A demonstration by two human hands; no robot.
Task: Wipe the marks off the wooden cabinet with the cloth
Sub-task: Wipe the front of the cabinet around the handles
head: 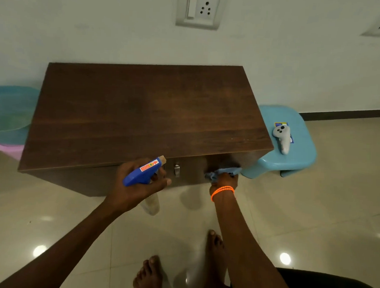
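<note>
Cloth (221,172): blue, bunched, pressed flat against the front face of the wooden cabinet (142,110), right of the metal handle (177,170), just under the overhanging top edge. It's crumpled, so no clean long axis; the wad spreads roughly left-right along the front panel, one tail poking toward the cabinet's right corner.

Right hand (224,181) is closed on the cloth, fingers wrapped over it and pushing into the panel; orange bead bracelet (223,192) on the wrist. Left hand (138,183) is clamped around a spray bottle (144,171), blue trigger head up, nozzle aimed at the cabinet front near the handle, clear body hanging below the palm. One finger sits by the trigger; can't tell if it's squeezing.

Step, my read: wiping the front panel, right section. The top looks mostly clean, a few pale specks near its front right corner.

Next move likely needs: sideways strokes along the panel, steady pressure, cloth kept clear of the handle. Possibly a re-spray if marks hold; any marks on the front are too dark and blurred to confirm.

Cabinet's long axis runs left-right, back against the wall. Blue stool (301,149) stands just beside its right end, with a grey controller (282,136) on it. Plastic tubs (8,112) sit at the left end.
</note>
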